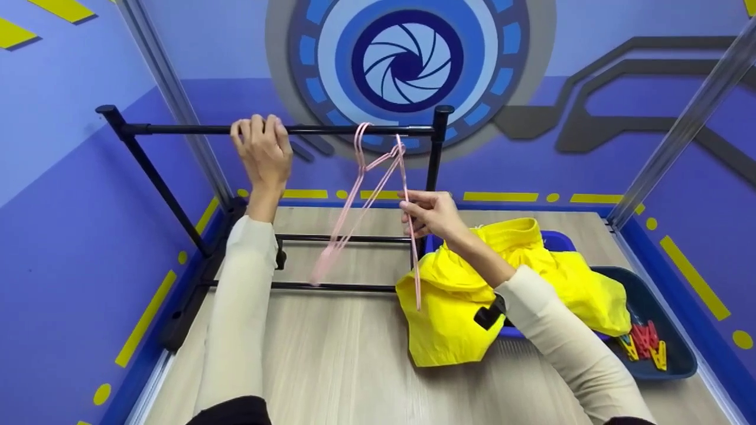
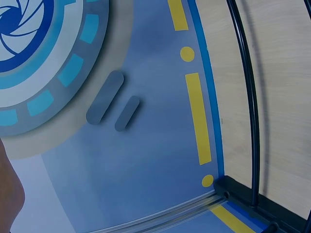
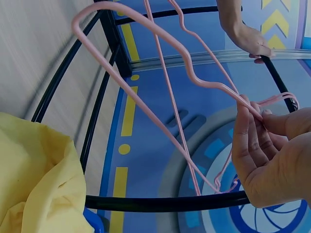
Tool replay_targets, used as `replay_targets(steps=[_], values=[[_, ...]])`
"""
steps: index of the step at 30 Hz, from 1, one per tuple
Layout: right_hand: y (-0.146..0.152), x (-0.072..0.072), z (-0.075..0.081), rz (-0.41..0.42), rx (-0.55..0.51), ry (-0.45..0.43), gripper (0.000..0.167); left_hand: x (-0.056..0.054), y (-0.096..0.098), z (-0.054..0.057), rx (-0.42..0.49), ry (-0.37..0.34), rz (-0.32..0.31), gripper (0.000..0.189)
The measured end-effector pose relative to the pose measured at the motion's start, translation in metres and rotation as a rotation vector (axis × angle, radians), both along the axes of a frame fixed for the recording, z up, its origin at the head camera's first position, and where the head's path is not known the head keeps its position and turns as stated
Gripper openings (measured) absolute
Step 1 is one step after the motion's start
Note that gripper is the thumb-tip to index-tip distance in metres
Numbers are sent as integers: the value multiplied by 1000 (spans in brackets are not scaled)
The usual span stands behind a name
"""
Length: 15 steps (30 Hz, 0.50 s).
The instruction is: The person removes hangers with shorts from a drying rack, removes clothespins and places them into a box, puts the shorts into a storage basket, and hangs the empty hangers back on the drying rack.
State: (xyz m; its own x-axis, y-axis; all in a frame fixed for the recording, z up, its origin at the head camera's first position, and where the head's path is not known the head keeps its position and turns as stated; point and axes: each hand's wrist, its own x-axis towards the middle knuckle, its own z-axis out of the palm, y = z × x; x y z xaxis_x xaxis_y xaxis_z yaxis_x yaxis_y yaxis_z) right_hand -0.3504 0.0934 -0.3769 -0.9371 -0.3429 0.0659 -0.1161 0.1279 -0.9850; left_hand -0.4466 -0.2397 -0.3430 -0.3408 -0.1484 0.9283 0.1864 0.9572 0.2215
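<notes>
My left hand grips the top rail of a black clothes rack, fingers curled over it. The right hand pinches a pink clothes hanger between thumb and fingers; its hook is up by the rail's right end. Beside it, other pink hangers hang from the rail by their hooks, the lower end of one blurred. In the right wrist view, the thumb and fingertips close on the wire of the held hanger. Below the right forearm lies a yellow garment with a gathered waistband.
The garment is heaped over a blue basket. Next to it stands a dark tray holding red and yellow clothespins. The rack's lower bars cross above the wooden tabletop. Blue patterned walls enclose the space.
</notes>
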Motion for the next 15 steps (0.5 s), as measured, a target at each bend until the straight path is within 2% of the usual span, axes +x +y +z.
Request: replay_targets(steps=[4, 8, 15], values=[[-11, -4, 0, 1, -26, 1, 38, 1, -1, -1, 4, 1, 8, 40], [-19, -6, 1, -37, -55, 32, 37, 0, 0, 0, 7, 2, 0, 40], [-32, -7, 8, -98, 2, 101, 34, 0, -1, 0, -6, 15, 7, 39]])
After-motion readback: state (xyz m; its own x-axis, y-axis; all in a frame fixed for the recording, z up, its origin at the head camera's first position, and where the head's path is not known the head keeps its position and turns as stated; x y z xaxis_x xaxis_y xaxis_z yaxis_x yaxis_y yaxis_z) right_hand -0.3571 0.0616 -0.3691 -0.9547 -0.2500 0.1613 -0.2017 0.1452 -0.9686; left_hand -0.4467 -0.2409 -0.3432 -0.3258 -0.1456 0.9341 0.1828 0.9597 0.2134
